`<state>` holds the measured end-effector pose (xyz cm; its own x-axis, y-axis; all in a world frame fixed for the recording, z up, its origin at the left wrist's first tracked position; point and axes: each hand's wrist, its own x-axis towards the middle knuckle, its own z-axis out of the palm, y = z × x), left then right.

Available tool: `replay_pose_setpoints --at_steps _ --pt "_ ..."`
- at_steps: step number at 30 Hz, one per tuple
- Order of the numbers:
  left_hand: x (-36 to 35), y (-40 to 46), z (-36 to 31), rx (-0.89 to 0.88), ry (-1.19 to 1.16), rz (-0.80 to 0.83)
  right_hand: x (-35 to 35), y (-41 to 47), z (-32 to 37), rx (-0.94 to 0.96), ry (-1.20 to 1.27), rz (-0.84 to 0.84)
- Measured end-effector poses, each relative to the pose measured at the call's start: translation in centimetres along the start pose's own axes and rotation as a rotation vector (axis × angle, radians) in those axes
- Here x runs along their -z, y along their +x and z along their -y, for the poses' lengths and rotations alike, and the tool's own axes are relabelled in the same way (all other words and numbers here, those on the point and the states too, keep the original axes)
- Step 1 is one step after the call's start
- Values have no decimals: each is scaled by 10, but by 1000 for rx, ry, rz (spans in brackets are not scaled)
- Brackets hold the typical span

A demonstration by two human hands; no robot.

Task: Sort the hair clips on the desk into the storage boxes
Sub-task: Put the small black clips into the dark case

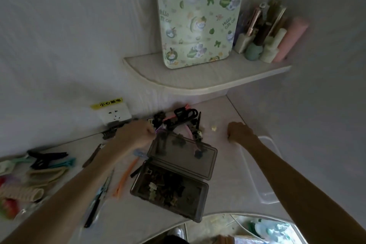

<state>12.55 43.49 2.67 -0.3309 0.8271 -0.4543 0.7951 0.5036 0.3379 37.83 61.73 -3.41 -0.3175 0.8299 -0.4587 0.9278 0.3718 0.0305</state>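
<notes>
Hair clips (179, 119) lie heaped at the back of the pale bench (223, 117), against the wall, as a person sorts them into a smoky storage box (170, 192) standing open near the front edge, its hinged lid (184, 156) thrown back toward the heap. A clear box (263, 168) sits to the right, partly under the right forearm. More clips and hair ties (33, 168) are spread along the left side, with an orange clip (124, 178) and blue-handled scissors (101, 192) between them and the open box.

The left hand (136, 134) reaches the heap's near edge, fingers curled; whether it pinches a purple clip (159, 130) there cannot be told in the blur. The right hand (238, 131) rests on the bench in a loose fist, apparently holding nothing.

The heap looks tangled, so lifting one clip could likely drag others onto the lid or off the bench. The lid itself lies between hand and heap, and clips already rest on it. A small pale piece (213, 128) sits apart, easily overlooked. A wall socket (114, 115) stands just behind the left hand.
</notes>
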Motion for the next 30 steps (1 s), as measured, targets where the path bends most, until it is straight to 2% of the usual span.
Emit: replay_pose_setpoints --at_steps 2,4,6,8,10,13,17,21,26,30 --pt "1 10 -28 -100 -81 -112 2 8 1 40 75 -44" --pt "-7 28 -55 -215 -99 -96 4 17 8 108 207 -70" --pt "-20 50 -75 -274 -68 -31 3 22 18 204 295 43" --pt "-32 69 -87 -291 -3 63 -4 25 28 288 224 154" --pt "-46 84 -93 -281 64 151 -14 22 33 315 206 107" --pt "-64 97 -97 -220 172 142 -28 15 35 341 314 -44" --pt "-72 100 -90 -142 203 79 -31 10 42 398 449 -8" --pt "-72 87 -64 -130 94 83 -28 7 54 419 472 11" --pt "-69 70 -41 -101 11 14 -32 -1 72 373 585 -87" --pt "-70 64 -26 -76 34 -107 -31 -4 77 300 615 -75"
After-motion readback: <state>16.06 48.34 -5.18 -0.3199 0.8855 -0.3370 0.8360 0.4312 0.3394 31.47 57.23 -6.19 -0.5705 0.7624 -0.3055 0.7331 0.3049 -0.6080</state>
